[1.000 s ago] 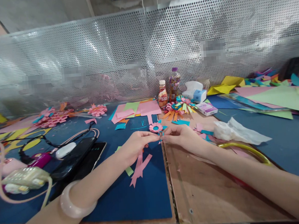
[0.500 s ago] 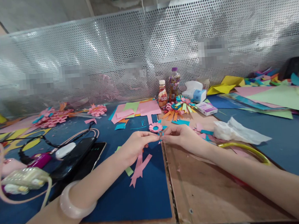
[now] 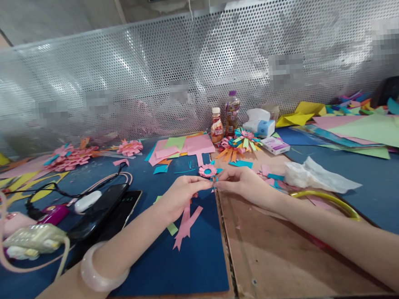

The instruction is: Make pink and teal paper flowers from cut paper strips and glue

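Pinching one teal paper scrap [image 3: 215,179]: left hand [image 3: 178,195] and right hand [image 3: 244,184], fingertips meeting.

Bright, even indoor light with soft shadows; glare on the perforated metal screen [image 3: 194,72] beyond the fingers; wide-angle bending at edges.

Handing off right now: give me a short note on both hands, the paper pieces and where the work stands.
Left hand: fingertips pinched on a small teal paper bit, pink strips trailing under it.
Right hand: pinching the same bit from the other side.
Pink paper flower lies just behind the fingertips; finished multicolour flowers stand by the bottles.
Done: several flowers. Left: the piece between the fingers is unfinished.
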A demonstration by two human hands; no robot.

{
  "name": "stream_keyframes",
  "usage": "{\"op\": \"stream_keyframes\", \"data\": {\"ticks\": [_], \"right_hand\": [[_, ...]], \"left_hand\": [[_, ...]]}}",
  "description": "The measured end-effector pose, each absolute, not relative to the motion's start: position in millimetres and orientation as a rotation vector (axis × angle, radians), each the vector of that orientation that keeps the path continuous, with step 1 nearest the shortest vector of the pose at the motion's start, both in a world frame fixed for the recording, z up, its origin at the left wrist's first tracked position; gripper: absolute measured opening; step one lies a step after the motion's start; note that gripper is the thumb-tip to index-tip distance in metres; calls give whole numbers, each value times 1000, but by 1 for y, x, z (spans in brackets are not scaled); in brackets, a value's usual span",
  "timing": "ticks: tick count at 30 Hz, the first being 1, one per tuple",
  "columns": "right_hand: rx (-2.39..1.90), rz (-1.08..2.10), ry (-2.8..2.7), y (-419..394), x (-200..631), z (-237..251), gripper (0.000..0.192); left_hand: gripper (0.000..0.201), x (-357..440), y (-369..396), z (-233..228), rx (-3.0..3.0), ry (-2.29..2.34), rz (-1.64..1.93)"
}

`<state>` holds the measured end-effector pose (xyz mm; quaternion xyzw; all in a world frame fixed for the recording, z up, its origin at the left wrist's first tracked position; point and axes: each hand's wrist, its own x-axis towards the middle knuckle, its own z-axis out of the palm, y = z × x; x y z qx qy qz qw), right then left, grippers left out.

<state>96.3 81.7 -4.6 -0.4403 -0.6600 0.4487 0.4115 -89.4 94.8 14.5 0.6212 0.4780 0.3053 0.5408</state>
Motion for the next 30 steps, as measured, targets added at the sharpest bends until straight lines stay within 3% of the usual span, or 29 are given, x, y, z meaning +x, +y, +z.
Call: {"op": "stream_keyframes", "data": {"ticks": [30], "right_hand": [[-1102, 1169, -1631, 84, 96, -7, 22]], "left_hand": [[21, -88, 93, 18, 1493, 1157, 708]]}}
